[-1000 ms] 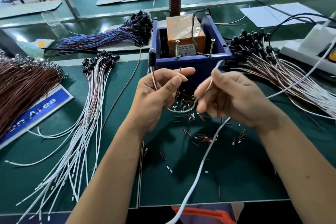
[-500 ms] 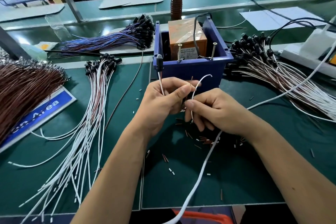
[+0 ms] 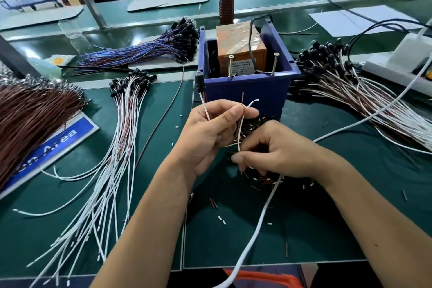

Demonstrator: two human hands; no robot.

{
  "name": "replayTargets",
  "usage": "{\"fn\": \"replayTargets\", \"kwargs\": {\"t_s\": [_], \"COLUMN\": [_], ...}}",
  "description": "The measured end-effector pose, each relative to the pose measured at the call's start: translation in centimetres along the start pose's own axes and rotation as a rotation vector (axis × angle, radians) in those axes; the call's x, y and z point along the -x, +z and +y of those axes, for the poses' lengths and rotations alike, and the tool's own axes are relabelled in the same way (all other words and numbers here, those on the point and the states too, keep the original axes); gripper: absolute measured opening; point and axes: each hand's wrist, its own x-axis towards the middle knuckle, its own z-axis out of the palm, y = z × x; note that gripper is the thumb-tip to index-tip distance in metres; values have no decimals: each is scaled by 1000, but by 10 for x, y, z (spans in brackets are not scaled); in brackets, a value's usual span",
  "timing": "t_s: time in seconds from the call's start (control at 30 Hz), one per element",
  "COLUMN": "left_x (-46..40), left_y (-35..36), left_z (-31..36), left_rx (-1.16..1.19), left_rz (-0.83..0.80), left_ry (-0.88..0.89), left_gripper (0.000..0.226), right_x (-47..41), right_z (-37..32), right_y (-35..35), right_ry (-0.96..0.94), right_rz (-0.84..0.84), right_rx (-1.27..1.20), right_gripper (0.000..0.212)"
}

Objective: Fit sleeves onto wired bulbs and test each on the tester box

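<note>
Your left hand [image 3: 205, 133] pinches a wired bulb [image 3: 200, 82] by its leads, just near the blue tester box [image 3: 247, 91]. Your right hand [image 3: 273, 149], touching it, curls over loose sleeves [image 3: 264, 180]; its grip is hidden.

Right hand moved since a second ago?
Yes. The right hand has dropped down and away from the blue box, onto the loose sleeves.

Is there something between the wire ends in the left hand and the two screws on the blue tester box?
Nothing visible does. The left hand holds the wire ends just in front of the tester box; the screws rise from its front rim, with only open air between. The right hand is lower, at the sleeves.
</note>
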Motion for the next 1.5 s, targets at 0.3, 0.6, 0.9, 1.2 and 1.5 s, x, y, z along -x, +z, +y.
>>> {"fn": "replayTargets", "kwargs": {"t_s": [0.3, 0.6, 0.9, 1.2, 1.5], "left_x": [-4, -3, -2, -10, -27], "left_y": [-4, -7, 2, 17, 26], "left_z": [-7, -7, -5, 1, 2], "left_rx": [-45, 13, 35, -250, -287], "left_rz": [64, 10, 61, 349, 746], "left_ry": [-129, -48, 96, 479, 519], "left_gripper": [21, 19, 19, 9, 7], "right_x": [-4, -2, -7, -1, -6], "right_z": [13, 11, -2, -2, 11], "right_y": [-14, -18, 5, -7, -7], "right_ry": [146, 57, 18, -196, -175], "right_rz": [446, 785, 444, 787, 1240], "right_rx": [-602, -594, -511, -397, 94], "right_gripper": [20, 21, 30, 9, 23]}}
